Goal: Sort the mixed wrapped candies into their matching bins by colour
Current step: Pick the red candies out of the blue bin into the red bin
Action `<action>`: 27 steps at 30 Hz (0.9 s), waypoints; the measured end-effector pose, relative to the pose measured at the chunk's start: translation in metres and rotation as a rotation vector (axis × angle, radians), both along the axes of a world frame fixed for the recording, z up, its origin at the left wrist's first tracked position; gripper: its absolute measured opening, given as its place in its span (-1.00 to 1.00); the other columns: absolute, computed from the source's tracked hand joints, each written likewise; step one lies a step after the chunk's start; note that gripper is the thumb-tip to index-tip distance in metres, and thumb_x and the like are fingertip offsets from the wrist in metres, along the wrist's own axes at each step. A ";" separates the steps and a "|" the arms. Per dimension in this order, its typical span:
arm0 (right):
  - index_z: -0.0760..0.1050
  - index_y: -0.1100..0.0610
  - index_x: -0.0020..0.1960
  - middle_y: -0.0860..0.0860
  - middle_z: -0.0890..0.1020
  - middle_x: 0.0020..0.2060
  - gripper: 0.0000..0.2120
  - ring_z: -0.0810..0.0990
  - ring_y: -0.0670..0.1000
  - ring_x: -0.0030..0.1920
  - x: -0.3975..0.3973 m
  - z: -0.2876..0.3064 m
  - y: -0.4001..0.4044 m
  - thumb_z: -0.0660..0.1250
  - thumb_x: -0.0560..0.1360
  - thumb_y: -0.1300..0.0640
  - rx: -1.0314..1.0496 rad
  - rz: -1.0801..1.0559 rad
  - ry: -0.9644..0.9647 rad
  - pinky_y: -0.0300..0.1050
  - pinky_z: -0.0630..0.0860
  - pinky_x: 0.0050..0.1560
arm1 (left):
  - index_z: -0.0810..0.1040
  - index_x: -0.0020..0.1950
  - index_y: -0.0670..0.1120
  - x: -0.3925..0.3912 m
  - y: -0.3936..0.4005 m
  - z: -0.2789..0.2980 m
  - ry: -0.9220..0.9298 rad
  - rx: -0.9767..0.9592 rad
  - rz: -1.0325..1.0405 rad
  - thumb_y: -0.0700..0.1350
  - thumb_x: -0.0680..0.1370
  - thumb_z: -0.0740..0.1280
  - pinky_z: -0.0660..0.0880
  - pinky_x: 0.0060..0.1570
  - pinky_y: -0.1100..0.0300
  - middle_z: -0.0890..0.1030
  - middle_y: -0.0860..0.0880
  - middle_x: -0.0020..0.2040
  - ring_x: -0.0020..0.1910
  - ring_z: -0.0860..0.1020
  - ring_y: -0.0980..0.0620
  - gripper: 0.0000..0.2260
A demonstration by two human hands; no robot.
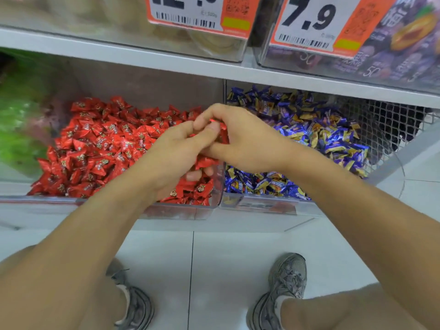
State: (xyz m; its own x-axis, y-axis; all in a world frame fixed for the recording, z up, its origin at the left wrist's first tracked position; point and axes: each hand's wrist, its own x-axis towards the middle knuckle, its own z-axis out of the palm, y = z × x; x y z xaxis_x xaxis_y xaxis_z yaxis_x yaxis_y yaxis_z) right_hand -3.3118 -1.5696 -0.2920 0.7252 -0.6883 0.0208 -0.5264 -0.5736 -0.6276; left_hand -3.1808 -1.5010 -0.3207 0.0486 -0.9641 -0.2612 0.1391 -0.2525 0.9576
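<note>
Right now your two hands meet over the right end of the red candy bin (215,186), close to the wall it shares with the blue candy bin (262,203). Your left hand (173,158) is cupped, its fingers curled round a small heap of red candies (204,161) that show between its fingers and under the palm. Your right hand (240,136) reaches across from the blue side, and its thumb and forefinger are pinched on a red wrapper (222,133) just above your left fingertips; the two hands touch there. How much more the right grip encloses I cannot tell, since the fingers hide it.

Below your hands, the clear bin on the left is heaped with red wrapped candies (95,148). The bin beside it holds blue and gold wrapped candies (316,129), piled high toward the back. A blurred green mass (21,115) sits further left. On the shelf (142,55) above hang two orange price tags, one cut off (197,13), one reading 7.9 (312,22). Your grey shoes (285,289) stand on the white tiled floor (214,258).
</note>
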 end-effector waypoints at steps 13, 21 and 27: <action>0.59 0.03 0.19 0.00 0.55 0.13 -0.67 0.53 -0.06 0.16 -0.039 -0.013 -0.003 0.32 0.49 0.30 -0.284 -0.212 -0.101 -0.33 0.36 0.22 | 0.61 0.16 0.06 0.071 0.016 0.007 -0.787 -0.369 0.211 -0.24 0.52 0.36 0.47 0.20 0.28 0.64 0.13 0.06 0.06 0.57 0.30 -0.72; 0.26 -0.34 0.08 0.00 0.29 0.30 -0.43 0.30 0.21 0.27 -0.043 -0.069 -0.020 0.19 0.10 -0.45 -0.058 0.012 0.659 0.28 0.39 0.24 | 0.63 0.06 -0.09 -0.025 0.009 0.010 -1.018 -0.671 -0.333 -0.21 0.47 0.32 0.46 -0.03 0.16 0.58 0.03 -0.10 -0.13 0.54 0.10 -0.80; 0.48 0.05 0.05 0.03 0.29 0.11 -0.55 0.42 0.16 0.05 -0.051 -0.082 -0.046 0.57 0.26 0.00 -0.178 0.088 0.647 0.06 0.51 0.09 | 0.61 0.07 -0.13 -0.053 -0.028 0.022 -1.406 -0.379 -0.538 -0.19 0.50 0.30 0.52 0.02 0.01 0.66 -0.07 -0.11 -0.07 0.60 -0.06 -0.82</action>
State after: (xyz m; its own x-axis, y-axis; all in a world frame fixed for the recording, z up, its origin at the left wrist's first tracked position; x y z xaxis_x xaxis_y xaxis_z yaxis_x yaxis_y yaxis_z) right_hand -3.3624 -1.6153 -0.3744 0.6825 -0.6526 -0.3289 -0.7113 -0.6966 -0.0939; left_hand -3.2334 -1.5294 -0.2991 -0.3251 -0.9444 -0.0493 -0.9190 0.3032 0.2521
